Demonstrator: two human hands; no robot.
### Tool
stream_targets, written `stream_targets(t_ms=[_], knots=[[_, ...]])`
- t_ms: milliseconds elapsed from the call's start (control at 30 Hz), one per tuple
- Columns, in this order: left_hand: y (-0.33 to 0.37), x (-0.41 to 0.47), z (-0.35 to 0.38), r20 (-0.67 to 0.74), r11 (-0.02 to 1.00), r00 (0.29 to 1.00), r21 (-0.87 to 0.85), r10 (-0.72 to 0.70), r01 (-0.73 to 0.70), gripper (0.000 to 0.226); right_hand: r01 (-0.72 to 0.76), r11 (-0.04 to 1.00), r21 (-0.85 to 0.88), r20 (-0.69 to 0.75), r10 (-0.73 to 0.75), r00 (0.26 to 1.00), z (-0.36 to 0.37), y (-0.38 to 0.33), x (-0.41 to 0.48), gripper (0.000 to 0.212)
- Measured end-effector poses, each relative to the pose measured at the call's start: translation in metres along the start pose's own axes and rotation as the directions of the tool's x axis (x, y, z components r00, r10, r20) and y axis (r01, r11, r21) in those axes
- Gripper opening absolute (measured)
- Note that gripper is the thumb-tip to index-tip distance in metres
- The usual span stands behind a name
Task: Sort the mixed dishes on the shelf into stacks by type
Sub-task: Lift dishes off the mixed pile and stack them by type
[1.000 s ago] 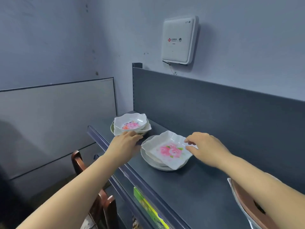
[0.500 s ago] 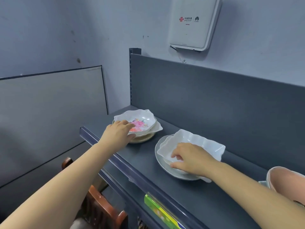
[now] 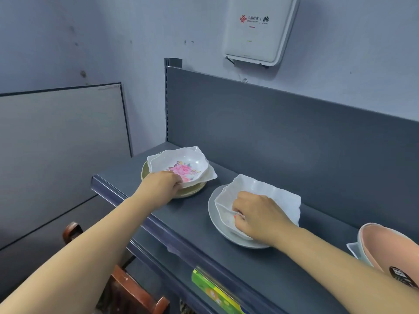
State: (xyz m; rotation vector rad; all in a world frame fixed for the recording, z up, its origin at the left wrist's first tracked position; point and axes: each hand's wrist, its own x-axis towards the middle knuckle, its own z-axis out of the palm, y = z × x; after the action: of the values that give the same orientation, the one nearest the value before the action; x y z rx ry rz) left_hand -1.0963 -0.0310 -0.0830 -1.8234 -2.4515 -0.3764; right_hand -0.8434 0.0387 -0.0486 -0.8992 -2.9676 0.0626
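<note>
since half a second ago the left hand [image 3: 162, 185] has slid further onto the flowered dish [image 3: 181, 164]; its fingers now curl over the near rim, pinching it. that dish sits on top of another wavy white dish [image 3: 210, 175] and a tan plate [image 3: 192, 192] at the left end of the shelf [image 3: 181, 218]. to the right, the right hand [image 3: 258, 214] grips the near rim of a white square dish [image 3: 272, 193], fingers curled inside it; the dish lies on a round plate [image 3: 212, 207]. a pink bowl [image 3: 385, 243] stands far right.

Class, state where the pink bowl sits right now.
In the head view the pink bowl sits far right on the grey shelf, right of the round plate beneath the right hand.
</note>
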Motion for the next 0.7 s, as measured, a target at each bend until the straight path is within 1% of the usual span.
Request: stream_targets(t_ms=[100,167,267,367,433,533,633,700], knots=[[0.002,0.002,-0.002,-0.001,0.999,1.000,-0.031,-0.031,0.031,0.018,-0.004,0.999,0.053,-0.076,0.008,0.997,-0.008,0.003,-0.001,0.014],[0.005,0.003,-0.001,-0.032,0.998,0.998,-0.029,-0.054,0.053,0.017,0.007,0.997,0.080,-0.126,0.003,0.992,-0.011,0.008,-0.002,0.014],[0.011,0.002,-0.001,-0.162,0.997,0.984,0.008,-0.068,0.071,0.021,0.041,0.991,0.126,-0.230,-0.012,0.973,-0.012,0.017,-0.006,0.010],[0.017,0.002,-0.001,-0.271,0.999,0.962,-0.007,-0.040,0.040,0.024,0.097,0.985,0.142,-0.359,-0.040,0.932,-0.012,0.027,-0.012,0.008],[0.026,0.001,-0.004,-0.339,1.000,0.941,0.001,0.020,-0.021,0.022,0.139,0.981,0.134,-0.436,-0.068,0.898,-0.014,0.031,-0.019,0.008],[0.045,-0.001,-0.013,-0.437,0.997,0.896,0.038,0.078,-0.069,0.024,0.193,0.979,0.068,-0.482,-0.137,0.866,-0.021,0.035,-0.034,0.007],[0.069,-0.006,-0.024,-0.479,0.992,0.869,0.073,0.122,-0.099,0.025,0.210,0.978,0.002,-0.506,-0.180,0.843,-0.033,0.044,-0.055,0.012],[0.088,-0.010,-0.027,-0.499,0.992,0.859,0.084,0.120,-0.090,0.022,0.203,0.979,-0.030,-0.519,-0.189,0.833,-0.041,0.053,-0.074,0.016]])
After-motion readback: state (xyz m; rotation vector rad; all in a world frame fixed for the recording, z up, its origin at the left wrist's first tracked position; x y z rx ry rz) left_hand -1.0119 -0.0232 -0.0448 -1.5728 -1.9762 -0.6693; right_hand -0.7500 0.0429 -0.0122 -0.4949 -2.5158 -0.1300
